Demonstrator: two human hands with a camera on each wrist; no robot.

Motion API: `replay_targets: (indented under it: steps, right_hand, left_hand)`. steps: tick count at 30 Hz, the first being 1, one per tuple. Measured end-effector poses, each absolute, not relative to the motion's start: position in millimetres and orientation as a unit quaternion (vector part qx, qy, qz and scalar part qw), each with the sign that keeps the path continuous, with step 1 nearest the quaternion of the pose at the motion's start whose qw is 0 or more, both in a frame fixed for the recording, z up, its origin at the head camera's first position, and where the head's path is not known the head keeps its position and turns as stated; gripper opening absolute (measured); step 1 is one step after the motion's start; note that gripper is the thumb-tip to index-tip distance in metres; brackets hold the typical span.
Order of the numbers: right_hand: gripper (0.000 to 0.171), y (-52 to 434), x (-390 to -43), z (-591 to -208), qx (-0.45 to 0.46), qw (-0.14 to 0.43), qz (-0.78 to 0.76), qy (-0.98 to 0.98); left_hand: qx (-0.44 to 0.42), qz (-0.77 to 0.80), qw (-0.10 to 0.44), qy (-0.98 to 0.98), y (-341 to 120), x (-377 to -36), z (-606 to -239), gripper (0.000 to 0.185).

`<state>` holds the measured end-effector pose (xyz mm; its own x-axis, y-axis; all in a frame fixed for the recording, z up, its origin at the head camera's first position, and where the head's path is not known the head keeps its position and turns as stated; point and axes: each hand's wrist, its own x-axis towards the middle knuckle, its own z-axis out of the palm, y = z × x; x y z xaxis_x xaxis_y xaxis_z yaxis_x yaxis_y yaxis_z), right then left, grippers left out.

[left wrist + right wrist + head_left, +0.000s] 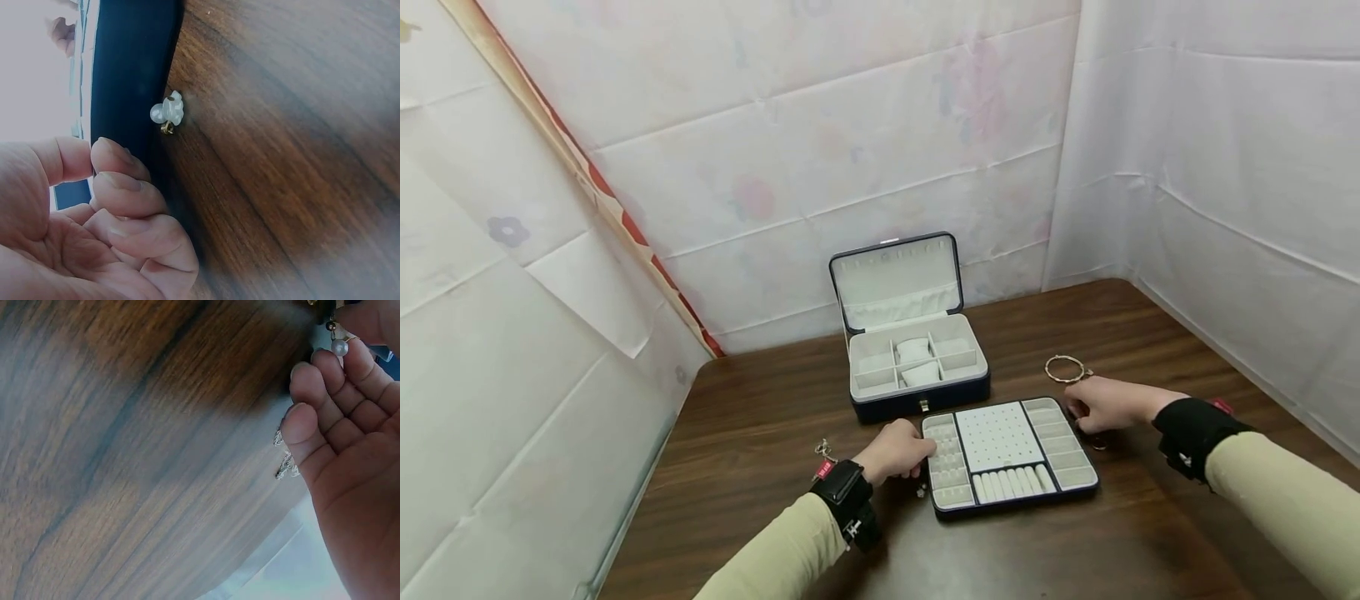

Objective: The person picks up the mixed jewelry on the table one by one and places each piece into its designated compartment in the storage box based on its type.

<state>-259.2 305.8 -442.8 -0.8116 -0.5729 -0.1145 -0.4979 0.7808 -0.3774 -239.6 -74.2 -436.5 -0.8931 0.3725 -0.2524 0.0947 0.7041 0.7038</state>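
A navy tray (1078, 492) with pale compartments lies on the wooden table in front of an open navy jewellery box (917, 404). My left hand (898, 450) grips the tray's left edge (128, 69), thumb over the rim and curled fingers (122, 187) against the outer wall. A small pearl cluster earring (167, 112) lies on the table beside that edge. My right hand (1101, 404) is at the tray's right side and pinches a pearl earring (339, 347) between thumb and fingertips. A silvery piece (285, 465) shows just past the fingers.
A gold bangle (1065, 368) lies on the table behind my right hand. A small trinket (825, 450) sits by my left wrist, and another small piece (1097, 444) near the tray's right edge. White sheets wall in the table on three sides.
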Motion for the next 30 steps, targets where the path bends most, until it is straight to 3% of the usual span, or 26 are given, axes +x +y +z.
replay_targets:
  steps: [20, 30]
  right_hand:
    - [0.022, 308.5, -258.6, -433.6, -0.294, 0.100, -0.211, 0.927]
    - [0.014, 309.6, -260.2, -418.0, -0.269, 0.089, -0.247, 0.927]
  left_hand:
    - [0.136, 0.370, 0.201, 0.897, -78.7, -241.9, -434.8, 0.037]
    - [0.133, 0.393, 0.208, 0.886, -80.1, -243.5, -436.9, 0.037]
